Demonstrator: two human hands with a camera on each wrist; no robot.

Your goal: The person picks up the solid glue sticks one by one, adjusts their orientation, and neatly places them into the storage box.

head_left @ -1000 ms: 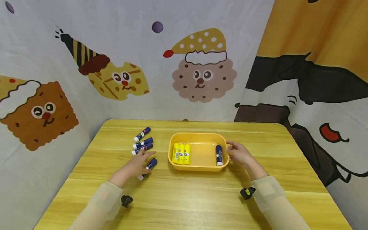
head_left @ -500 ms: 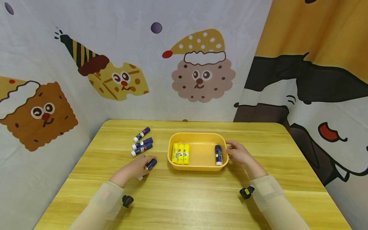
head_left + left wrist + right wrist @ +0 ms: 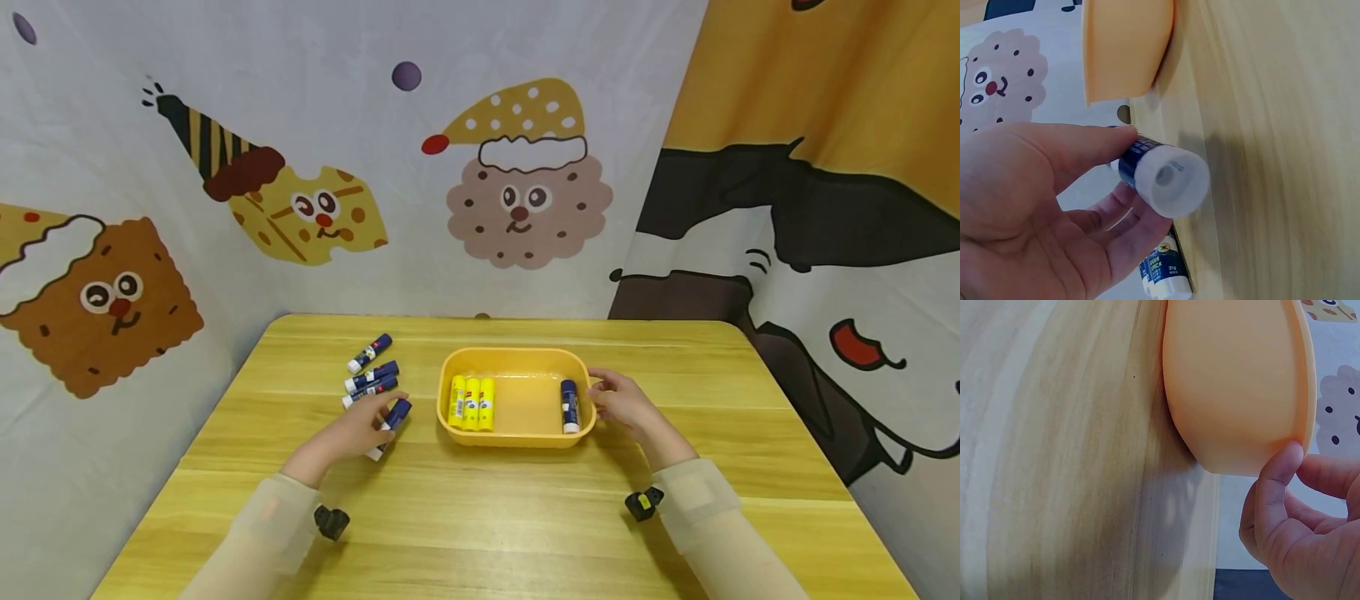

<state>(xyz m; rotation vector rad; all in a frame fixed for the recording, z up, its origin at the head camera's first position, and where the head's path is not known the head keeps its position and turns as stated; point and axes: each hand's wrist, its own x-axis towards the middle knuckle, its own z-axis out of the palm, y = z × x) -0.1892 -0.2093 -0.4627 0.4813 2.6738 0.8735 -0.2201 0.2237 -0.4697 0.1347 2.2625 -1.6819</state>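
Observation:
My left hand (image 3: 347,432) pinches a dark blue glue stick (image 3: 397,413) between thumb and fingers, left of the yellow plastic tray (image 3: 517,439). In the left wrist view the hollow white end of that glue stick (image 3: 1172,182) faces the camera, tilted over the table. My right hand (image 3: 628,408) holds the tray's right end by its rim with its fingertips, as the right wrist view shows at the tray's wall (image 3: 1235,394). Inside the tray, three yellow glue sticks (image 3: 472,404) lie side by side at the left, and one blue glue stick (image 3: 570,407) at the right.
Beyond my left hand three more blue glue sticks (image 3: 371,353) lie on the wooden table (image 3: 487,517); my fingers partly cover the nearest one. A cloth with cartoon figures (image 3: 420,283) hangs behind the table's far edge.
The left fingers have closed on the nearest blue glue stick and shifted it slightly away from me. My right hand and the tray have stayed in place.

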